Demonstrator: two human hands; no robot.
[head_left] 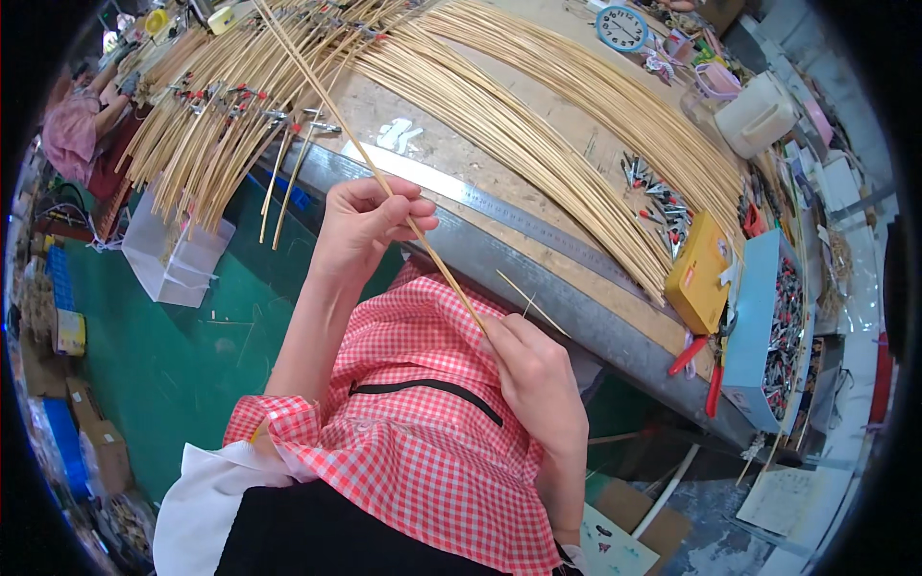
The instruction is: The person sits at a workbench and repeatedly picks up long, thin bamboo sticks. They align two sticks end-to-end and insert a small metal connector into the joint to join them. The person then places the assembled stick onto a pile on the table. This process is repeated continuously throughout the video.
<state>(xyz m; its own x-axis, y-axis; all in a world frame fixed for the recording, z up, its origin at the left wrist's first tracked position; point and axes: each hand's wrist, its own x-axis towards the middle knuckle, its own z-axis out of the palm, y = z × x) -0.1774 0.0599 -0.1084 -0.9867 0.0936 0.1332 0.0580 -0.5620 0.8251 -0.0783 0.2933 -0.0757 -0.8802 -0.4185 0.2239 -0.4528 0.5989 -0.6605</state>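
Note:
A long, thin bamboo stick (331,110) slants from the top of the view down across my lap, and both my hands grip it. My left hand (370,226) pinches it between thumb and fingers partway along. At its lower end, my right hand (538,374) is closed round it over my red-checked apron (423,451); the tip is hidden by the fingers. Beyond my hands, rows of similar bamboo sticks (509,115) lie on the workbench (384,101). A steel ruler (519,226) runs along the bench's near edge, with a loose short sliver (528,300) by my right hand.
Sticks with small clips (202,144) overhang the bench at left. To the right are loose clips (663,206), a yellow box (699,272), red-handled pliers (713,389) and a blue box (752,326) full of clips. A blue clock (621,29) stands at the back.

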